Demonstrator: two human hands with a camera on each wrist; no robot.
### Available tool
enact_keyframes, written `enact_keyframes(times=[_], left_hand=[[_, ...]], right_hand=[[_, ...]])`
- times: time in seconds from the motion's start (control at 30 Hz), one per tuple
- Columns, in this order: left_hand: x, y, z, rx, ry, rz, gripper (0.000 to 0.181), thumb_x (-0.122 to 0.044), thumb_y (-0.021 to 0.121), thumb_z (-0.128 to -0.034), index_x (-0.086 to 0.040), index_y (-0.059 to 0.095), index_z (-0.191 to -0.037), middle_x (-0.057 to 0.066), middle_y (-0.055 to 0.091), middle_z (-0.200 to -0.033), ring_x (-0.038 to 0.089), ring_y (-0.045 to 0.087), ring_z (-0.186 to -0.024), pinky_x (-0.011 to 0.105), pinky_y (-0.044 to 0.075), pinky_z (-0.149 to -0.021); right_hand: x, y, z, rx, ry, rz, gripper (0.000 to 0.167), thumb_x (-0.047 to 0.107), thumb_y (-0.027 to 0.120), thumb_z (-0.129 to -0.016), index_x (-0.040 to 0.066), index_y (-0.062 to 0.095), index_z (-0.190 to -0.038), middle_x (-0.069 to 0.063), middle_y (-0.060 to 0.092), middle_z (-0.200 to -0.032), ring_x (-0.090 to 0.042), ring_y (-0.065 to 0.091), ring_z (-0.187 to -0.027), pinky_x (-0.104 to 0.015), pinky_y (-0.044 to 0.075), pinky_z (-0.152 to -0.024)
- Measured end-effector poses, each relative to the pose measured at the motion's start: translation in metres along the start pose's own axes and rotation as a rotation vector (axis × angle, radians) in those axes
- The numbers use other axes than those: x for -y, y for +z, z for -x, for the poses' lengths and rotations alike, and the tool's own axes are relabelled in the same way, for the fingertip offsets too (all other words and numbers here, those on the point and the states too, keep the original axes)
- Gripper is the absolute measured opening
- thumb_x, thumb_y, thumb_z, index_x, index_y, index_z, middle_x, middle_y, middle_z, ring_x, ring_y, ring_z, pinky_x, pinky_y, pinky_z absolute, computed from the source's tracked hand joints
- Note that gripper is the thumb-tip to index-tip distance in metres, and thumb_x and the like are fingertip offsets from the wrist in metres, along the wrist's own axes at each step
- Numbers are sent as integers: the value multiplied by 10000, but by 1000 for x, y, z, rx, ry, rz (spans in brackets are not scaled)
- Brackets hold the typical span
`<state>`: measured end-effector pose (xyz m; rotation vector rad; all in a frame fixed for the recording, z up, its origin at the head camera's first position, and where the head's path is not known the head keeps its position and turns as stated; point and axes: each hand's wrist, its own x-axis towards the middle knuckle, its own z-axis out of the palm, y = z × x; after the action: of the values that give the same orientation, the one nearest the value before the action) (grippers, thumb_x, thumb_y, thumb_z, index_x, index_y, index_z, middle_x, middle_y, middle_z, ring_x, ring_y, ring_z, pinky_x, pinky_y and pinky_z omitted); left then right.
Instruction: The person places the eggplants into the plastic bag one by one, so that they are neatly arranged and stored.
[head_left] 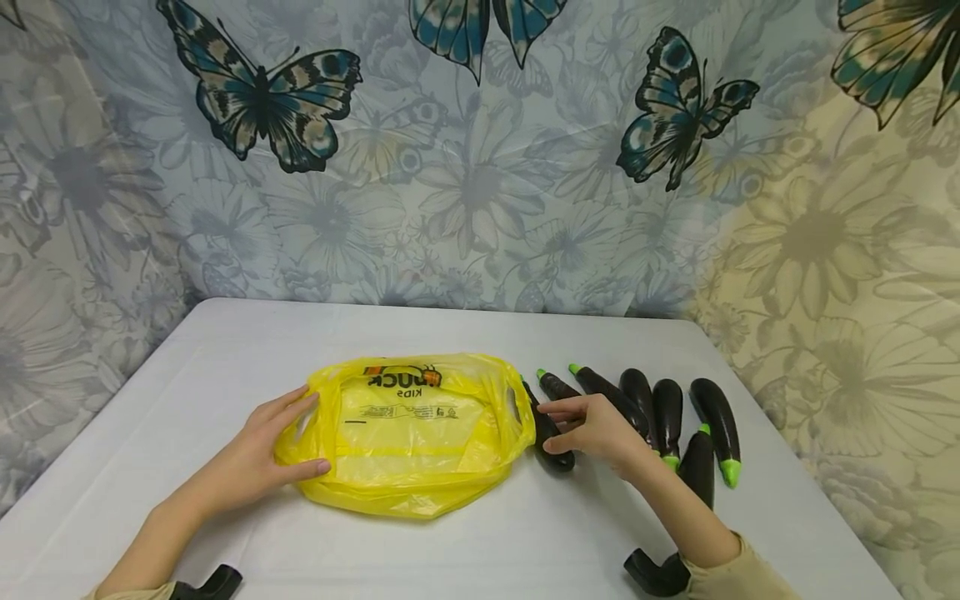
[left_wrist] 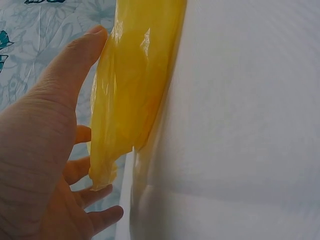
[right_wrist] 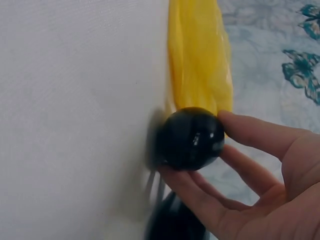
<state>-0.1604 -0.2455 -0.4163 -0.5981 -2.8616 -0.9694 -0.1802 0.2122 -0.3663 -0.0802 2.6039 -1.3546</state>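
left hand [head_left: 266,442]: spread, touching the left end of the wide yellow plastic bag [head_left: 420,442]; a loose touch could let it slide.
bag: thin, so a hard pull could rip it.
long, shiny, black eggplant [right_wrist: 192,137]: just beside the bag's right end; slick, so it could slip.
right hand [head_left: 600,429]: pinching that eggplant with thumb and fingers.
green-tipped dark eggplants [head_left: 722,425]: farther right of the bag; a knock from the right arm [head_left: 675,500] could roll them.
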Motion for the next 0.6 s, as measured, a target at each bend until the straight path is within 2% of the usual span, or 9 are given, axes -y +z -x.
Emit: enact_keyframes(times=[0.27,0.6], left_hand=[[0,1,0,-7,12,-5,955,-560,771,-782,-73,385,-1507,169,245,-1568,464,192,-1385,704,244,-1001],[5,4,0,1,8,-13,968,-575,769,-775,-72,383,-1507,168,243,-1569,455,196,-1387,704,244,-1005]], right_hand=[[-10,-1,-3,-38,72,-64,567,74,875,-700,88,699,-1239,-111,667,-1134,-213,635,-880,-375,554,-683],[-13,-1,0,-91,77,-114,570,86,870,-692,86,700,-1236,-116,662,-1135,-256,613,-964,-383,565,-723]])
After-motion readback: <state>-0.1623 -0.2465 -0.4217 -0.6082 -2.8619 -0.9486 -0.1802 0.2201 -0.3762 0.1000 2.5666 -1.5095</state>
